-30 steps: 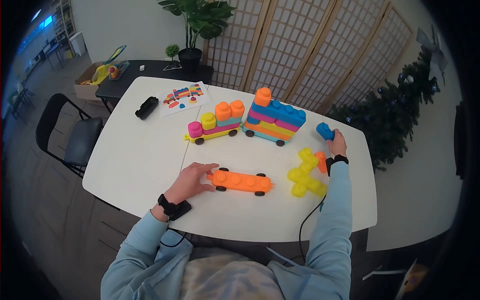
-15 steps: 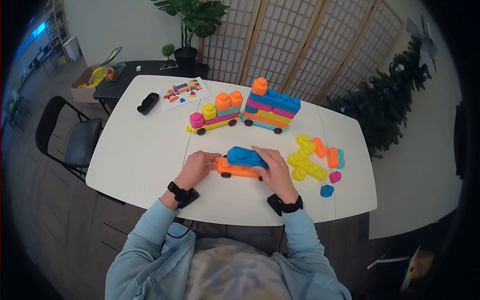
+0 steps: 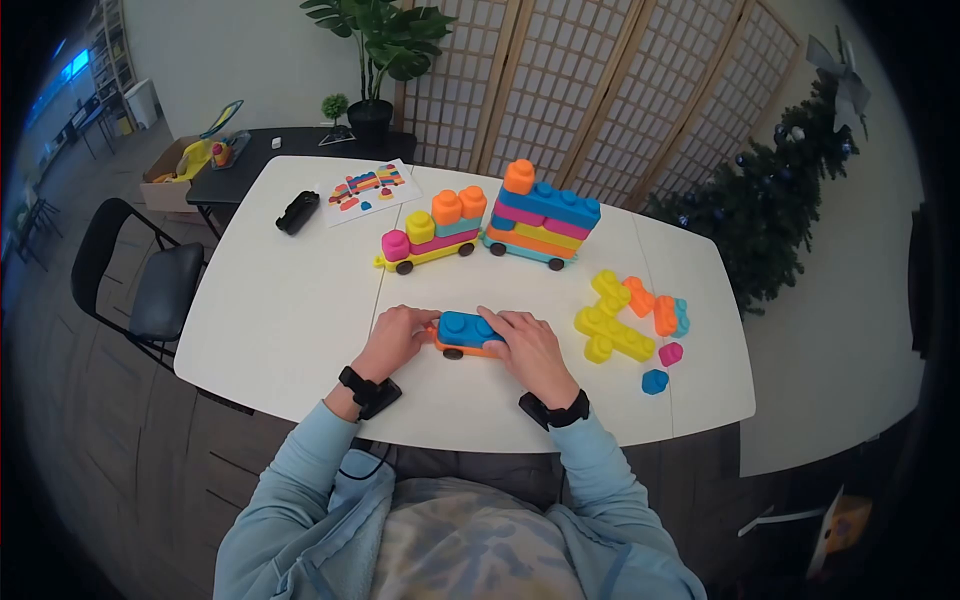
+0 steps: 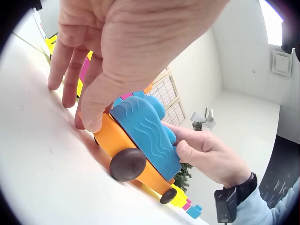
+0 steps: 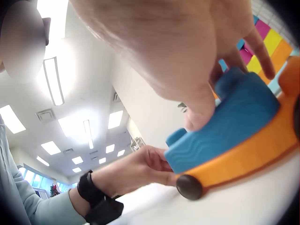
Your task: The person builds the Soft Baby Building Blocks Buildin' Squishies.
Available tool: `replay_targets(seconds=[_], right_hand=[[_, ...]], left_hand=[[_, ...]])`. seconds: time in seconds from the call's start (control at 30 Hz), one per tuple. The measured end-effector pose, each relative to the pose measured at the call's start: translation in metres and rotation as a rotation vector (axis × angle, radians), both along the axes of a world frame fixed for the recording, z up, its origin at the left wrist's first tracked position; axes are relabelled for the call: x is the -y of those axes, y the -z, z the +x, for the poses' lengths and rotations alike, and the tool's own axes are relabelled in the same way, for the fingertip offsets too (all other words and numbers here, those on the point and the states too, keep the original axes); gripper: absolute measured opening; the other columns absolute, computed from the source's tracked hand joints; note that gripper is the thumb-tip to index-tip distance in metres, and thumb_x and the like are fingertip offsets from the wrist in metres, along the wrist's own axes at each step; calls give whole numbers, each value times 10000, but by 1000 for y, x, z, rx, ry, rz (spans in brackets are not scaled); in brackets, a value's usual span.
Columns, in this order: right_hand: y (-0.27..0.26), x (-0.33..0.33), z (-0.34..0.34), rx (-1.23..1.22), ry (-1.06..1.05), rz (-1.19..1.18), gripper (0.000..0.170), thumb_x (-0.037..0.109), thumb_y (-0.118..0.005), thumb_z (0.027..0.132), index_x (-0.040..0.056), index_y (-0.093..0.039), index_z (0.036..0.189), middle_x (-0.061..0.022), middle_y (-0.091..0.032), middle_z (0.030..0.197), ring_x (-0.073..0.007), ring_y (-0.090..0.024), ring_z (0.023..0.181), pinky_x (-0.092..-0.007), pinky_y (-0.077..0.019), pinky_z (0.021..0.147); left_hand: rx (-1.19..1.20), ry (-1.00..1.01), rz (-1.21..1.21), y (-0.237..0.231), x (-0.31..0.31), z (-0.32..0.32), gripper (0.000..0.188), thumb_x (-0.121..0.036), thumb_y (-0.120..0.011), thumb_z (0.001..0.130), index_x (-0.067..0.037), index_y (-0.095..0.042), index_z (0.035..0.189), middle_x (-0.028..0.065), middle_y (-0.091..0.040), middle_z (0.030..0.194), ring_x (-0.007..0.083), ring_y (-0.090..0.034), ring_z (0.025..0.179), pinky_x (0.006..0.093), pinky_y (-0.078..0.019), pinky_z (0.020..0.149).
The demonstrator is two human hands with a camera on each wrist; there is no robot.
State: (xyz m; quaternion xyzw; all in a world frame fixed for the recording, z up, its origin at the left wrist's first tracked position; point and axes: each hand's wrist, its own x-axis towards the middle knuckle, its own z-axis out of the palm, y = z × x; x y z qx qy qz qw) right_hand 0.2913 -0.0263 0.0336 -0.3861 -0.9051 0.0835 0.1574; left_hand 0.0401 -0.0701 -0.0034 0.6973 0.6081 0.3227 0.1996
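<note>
The blue block lies on the orange wheeled base, at the near middle part of the white table. The right hand is grasping the block between thumb and fingers, and the left hand pinches the base at its left end.

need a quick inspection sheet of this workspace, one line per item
surface: white table, seams across its top
job's things: blue block on orange wheeled base; low wagon and taller wagon behind
clutter: loose blocks on the right; printed sheet and black object far left
hands: left hand holds the base's end; right hand grips the blue block
cables: thin cord below left wrist
surroundings: chair, plant, screen, decorated tree
</note>
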Motion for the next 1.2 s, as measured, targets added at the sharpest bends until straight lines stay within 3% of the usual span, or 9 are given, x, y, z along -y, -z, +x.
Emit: replay_targets(seconds=[0.17, 0.33, 0.47, 0.53, 0.73, 0.87, 0.97, 1.13, 1.2], right_hand=[[19, -5, 1, -106, -28, -20, 546, 228, -722, 923, 164, -592, 1449, -93, -678, 1237, -293, -628, 1175, -431, -493, 979], [12, -4, -4, -128, -46, -54, 537, 218, -716, 927, 160, -594, 1447, -105, -683, 1225, -302, -629, 1177, -429, -497, 986], [16, -3, -11, -161, -64, -88, 544, 206, -712, 930, 159, -585, 1457, -111, -676, 1245, -311, -625, 1183, -430, -493, 1003], [18, -5, -10, -180, -69, -93, 549, 202, -708, 933, 160, -578, 1464, -114, -672, 1254, -316, -624, 1183, -431, -492, 1011], [13, -7, 11, -269, -86, -148, 567, 219, -708, 951, 140, -548, 1489, -156, -606, 1400, -342, -573, 1280, -436, -449, 1106], [0, -23, 50, -357, 90, -163, 536, 208, -710, 956, 102, -564, 1461, -169, -579, 1443, -351, -543, 1330, -431, -434, 1128], [-9, -48, 86, -365, 196, -112, 471, 203, -722, 943, 63, -622, 1381, -180, -613, 1396, -365, -569, 1300, -426, -464, 1095], [-1, -115, 154, -101, 506, 97, 355, 192, -756, 904, 42, -699, 1220, -170, -705, 1217, -358, -666, 1131, -446, -543, 944], [-7, -130, 165, -2, 577, -14, 357, 224, -781, 878, 46, -706, 1178, -159, -720, 1151, -351, -686, 1075, -444, -556, 902]], left_hand=[[22, 33, -80, -6, 1, -2, 499, -34, -821, 786, -72, -720, 1273, 153, -765, 1087, 357, -718, 997, 412, -572, 893], [177, 208, 71, -17, 5, 3, 685, -85, -879, 751, -95, -619, 1384, 154, -668, 1315, 360, -657, 1164, 424, -538, 1000], [222, 164, -46, -14, 4, 6, 620, -105, -879, 771, -85, -643, 1344, 148, -690, 1276, 352, -670, 1151, 409, -547, 986], [217, 147, -32, -13, 3, 4, 608, -100, -883, 779, -103, -655, 1343, 103, -711, 1244, 289, -688, 1051, 360, -552, 883], [206, 145, -58, -21, 5, 6, 556, -101, -867, 792, -82, -661, 1308, 134, -718, 1221, 339, -696, 1079, 394, -565, 927], [187, 152, -55, -18, 5, 4, 555, -105, -868, 794, -86, -660, 1308, 138, -721, 1206, 336, -701, 1067, 394, -569, 919], [207, 145, -41, -14, 3, 4, 554, -131, -873, 809, -105, -659, 1319, 106, -721, 1133, 280, -667, 936, 346, -528, 846], [169, 118, -90, -19, 5, 6, 535, -138, -875, 813, -102, -655, 1300, 102, -712, 1048, 277, -667, 910, 353, -531, 827], [160, 117, -89, -20, 6, 6, 529, -136, -873, 815, -101, -654, 1296, 101, -710, 1038, 277, -667, 903, 356, -532, 825]])
